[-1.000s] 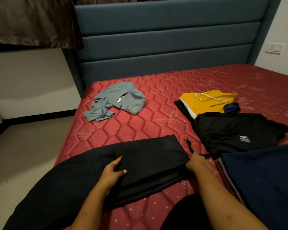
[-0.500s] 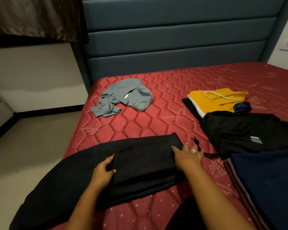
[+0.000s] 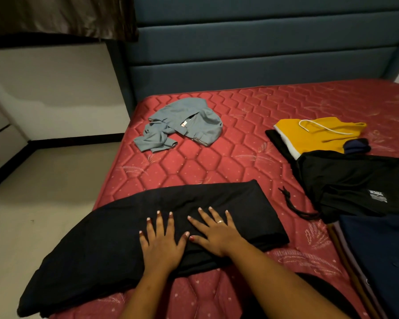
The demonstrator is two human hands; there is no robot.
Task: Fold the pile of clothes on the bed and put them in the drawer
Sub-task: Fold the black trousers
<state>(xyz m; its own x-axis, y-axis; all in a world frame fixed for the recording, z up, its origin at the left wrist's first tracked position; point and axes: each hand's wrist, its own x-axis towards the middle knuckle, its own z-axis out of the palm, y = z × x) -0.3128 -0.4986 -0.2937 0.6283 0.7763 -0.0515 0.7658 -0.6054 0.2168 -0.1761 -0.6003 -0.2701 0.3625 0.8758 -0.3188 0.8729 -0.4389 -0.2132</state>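
My left hand [image 3: 161, 240] and right hand [image 3: 217, 233] have their fingers straight and spread, gripping nothing. They press flat, side by side, on the folded black garment [image 3: 97, 249] at the mattress [image 3: 228, 166] near edge. A grey garment [image 3: 182, 125] lies crumpled beyond.

Pressing palm-down with the left hand [image 3: 161, 246] on the black garment [image 3: 217, 196], fingers straight and fanned apart, pointing away toward the head of the bed [image 3: 217, 162]. Laying the right hand [image 3: 217, 236] flat just beside it on the same cloth, fingers likewise straight and spread, angled a little leftward, with a ring [image 3: 220, 221] on one finger. Thumbs turned inward, tips all but meeting between the two hands. Wrists low and level, bare forearms reaching in over the bed's near edge: the left running almost straight ahead, the right slanting in from the right side.
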